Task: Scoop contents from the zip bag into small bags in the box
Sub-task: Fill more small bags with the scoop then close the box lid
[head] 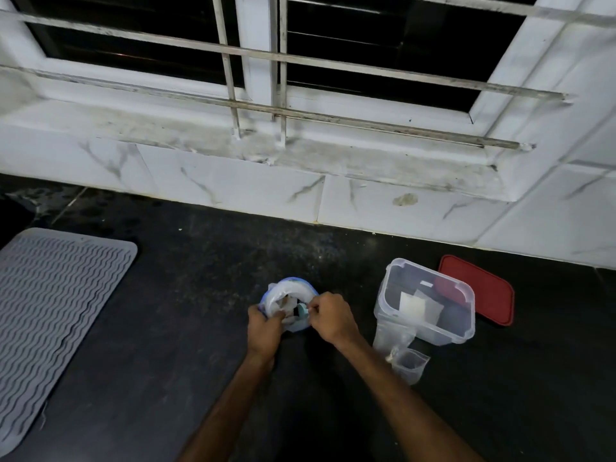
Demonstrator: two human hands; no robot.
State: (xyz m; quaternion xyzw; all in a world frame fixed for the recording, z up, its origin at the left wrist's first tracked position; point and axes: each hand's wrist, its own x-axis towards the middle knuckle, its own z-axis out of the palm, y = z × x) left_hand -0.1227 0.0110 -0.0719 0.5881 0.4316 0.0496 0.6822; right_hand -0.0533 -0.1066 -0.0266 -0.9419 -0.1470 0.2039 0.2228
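A clear zip bag [289, 291] with a blue zip rim stands open on the dark counter, pale contents inside. My left hand [266, 328] grips the bag's near left rim. My right hand [328, 316] pinches the near right rim next to a small teal scoop [302, 310] that sits at the bag's mouth. To the right stands a clear plastic box [425, 303] without its lid, holding small bags with white labels. Small empty clear bags [405, 356] lie in front of the box.
A red lid [483, 290] lies flat behind the box on the right. A grey ribbed mat [50, 315] covers the counter's left side. A white tiled wall and a barred window sill [300, 155] run along the back.
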